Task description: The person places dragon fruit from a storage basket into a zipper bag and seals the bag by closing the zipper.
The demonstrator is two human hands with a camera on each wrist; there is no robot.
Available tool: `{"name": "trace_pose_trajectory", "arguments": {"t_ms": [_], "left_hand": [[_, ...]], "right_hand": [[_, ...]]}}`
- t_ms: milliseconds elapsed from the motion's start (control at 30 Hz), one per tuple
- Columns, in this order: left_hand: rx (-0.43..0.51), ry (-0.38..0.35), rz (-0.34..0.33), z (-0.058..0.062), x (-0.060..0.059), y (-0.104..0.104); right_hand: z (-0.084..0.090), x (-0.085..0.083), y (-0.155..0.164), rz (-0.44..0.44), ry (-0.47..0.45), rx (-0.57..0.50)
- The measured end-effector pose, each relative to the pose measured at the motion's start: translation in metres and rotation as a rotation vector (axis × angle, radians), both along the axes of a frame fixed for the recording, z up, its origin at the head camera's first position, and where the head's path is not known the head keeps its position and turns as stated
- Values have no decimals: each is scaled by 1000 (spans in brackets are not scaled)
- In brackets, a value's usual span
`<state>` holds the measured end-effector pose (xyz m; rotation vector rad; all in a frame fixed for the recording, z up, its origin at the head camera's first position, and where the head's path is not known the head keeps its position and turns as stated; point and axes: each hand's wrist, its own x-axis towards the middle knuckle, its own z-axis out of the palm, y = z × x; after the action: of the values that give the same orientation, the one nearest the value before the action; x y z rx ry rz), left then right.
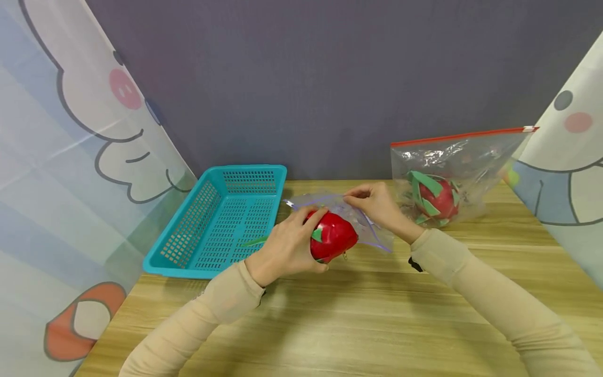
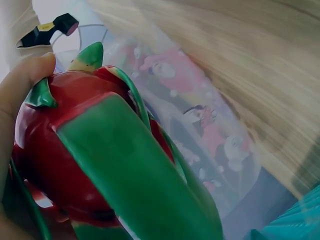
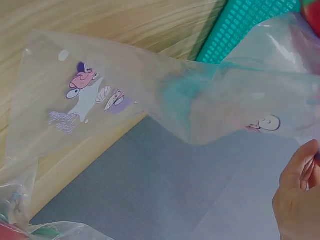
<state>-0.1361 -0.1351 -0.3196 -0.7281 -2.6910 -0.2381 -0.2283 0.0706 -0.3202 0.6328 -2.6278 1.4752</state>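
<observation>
Head view, centre of frame: left hand [image 1: 282,246] is curling its fingers round a red dragon fruit [image 1: 332,235] with green scales, holding it just above the wooden surface [image 1: 367,314]. Right hand [image 1: 377,205] is pinching the upper edge of a small clear printed bag [image 1: 346,212], which is lying against the far side of the fruit, its mouth facing the fruit. Whether the fruit is already partly inside the bag cannot be told from here.

Left wrist view is filling in the fruit [image 2: 95,160] up close: glossy red skin, broad green scale across the front, thumb pressing at the upper left. Behind it, the bag [image 2: 200,125] is showing pink cartoon prints that the head view leaves too small to read.

Right wrist view is showing no fruit grip at all; the bag [image 3: 150,100] is stretching across the upper frame, printed with a small cartoon figure at left, and only part of the right hand [image 3: 297,200] is appearing at the lower right.

Only the head view is showing the teal basket [image 1: 198,246] at left centre, just beside the left hand, and at right a larger red-zipped bag [image 1: 471,152] standing upright with a second dragon fruit [image 1: 435,198] inside.
</observation>
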Motion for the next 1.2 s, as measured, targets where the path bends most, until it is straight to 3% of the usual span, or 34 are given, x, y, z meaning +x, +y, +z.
{"name": "trace_pose_trajectory", "arguments": {"t_ms": [167,433,667,767,867,1067,1200], "left_hand": [[-21,-10,25,-3,-2,1],[70,3,106,3,-13,2],[199,-206,227,16,-16,0],[268,-246,264,19,-18,0],[288,-224,279,19,-20,0],[123,-86,247,12,-19,1],[68,-44,227,6,-17,4]], "right_hand": [[0,0,0,8,15,2],[-1,2,-1,29,39,-1],[-4,1,-2,22,102,8],[-4,2,-1,10,110,10],[-3,4,-2,-1,102,18],[1,5,-5,-7,96,-15],[3,7,-6,-12,94,-28]]}}
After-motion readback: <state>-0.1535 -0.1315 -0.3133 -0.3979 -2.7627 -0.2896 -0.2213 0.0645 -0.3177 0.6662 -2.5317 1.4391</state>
